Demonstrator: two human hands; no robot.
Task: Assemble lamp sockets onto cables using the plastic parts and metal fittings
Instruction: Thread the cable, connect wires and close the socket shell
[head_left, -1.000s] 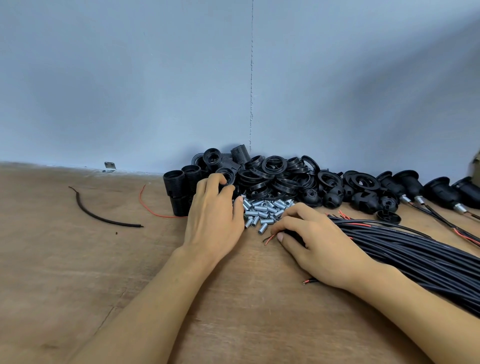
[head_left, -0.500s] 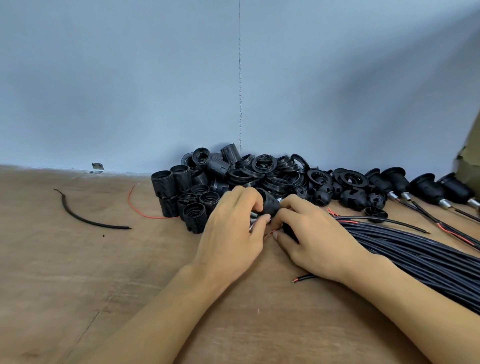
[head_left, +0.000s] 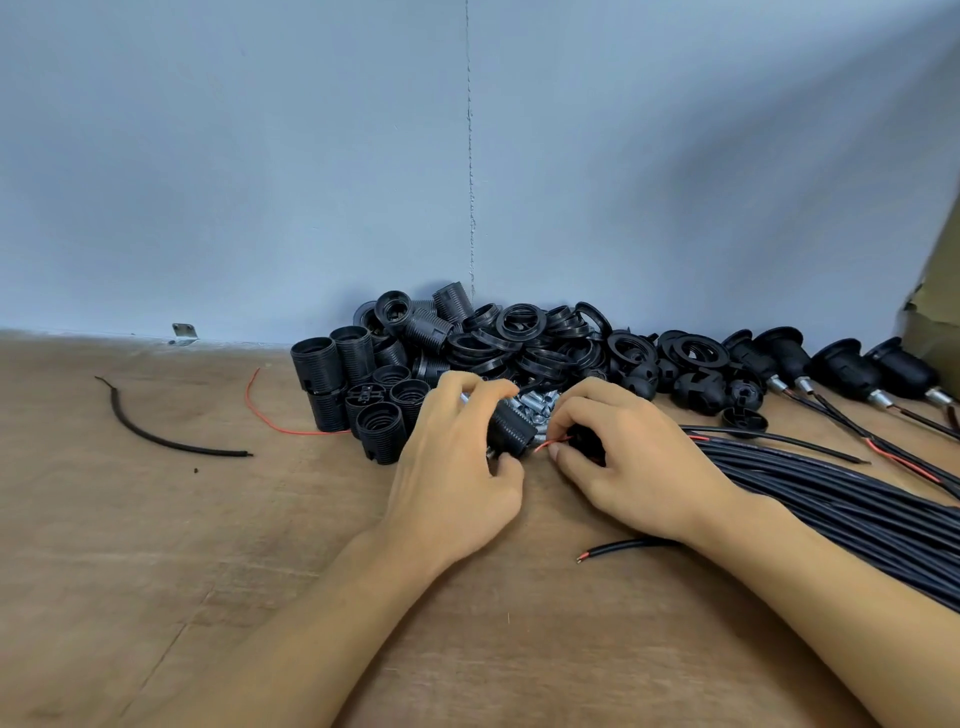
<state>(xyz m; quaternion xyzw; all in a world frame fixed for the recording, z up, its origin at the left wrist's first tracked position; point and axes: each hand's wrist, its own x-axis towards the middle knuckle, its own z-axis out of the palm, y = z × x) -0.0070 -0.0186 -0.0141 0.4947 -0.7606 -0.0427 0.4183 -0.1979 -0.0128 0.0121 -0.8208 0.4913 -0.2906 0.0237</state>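
My left hand (head_left: 457, 467) grips a black threaded lamp socket (head_left: 511, 431) lying on its side just above the wooden table. My right hand (head_left: 628, 457) pinches the end of a black cable (head_left: 584, 441), whose red wire tip (head_left: 550, 445) points at the socket a short way off. Behind my fingers lies a small heap of silver metal fittings (head_left: 537, 402). Upright black socket bodies (head_left: 363, 395) stand to the left of my left hand. A pile of black rings and caps (head_left: 545, 343) sits against the wall.
A thick bundle of black cables (head_left: 841, 499) runs off to the right. Several assembled sockets on cables (head_left: 852, 374) lie at the far right. A loose black cable scrap (head_left: 156, 436) and a red wire (head_left: 265, 415) lie at the left. A cardboard box (head_left: 935, 306) stands at the right edge.
My left hand left the fittings heap, took up a black socket and brought it toward my right hand. My right hand lifted the cable end so its red tip faces the socket.
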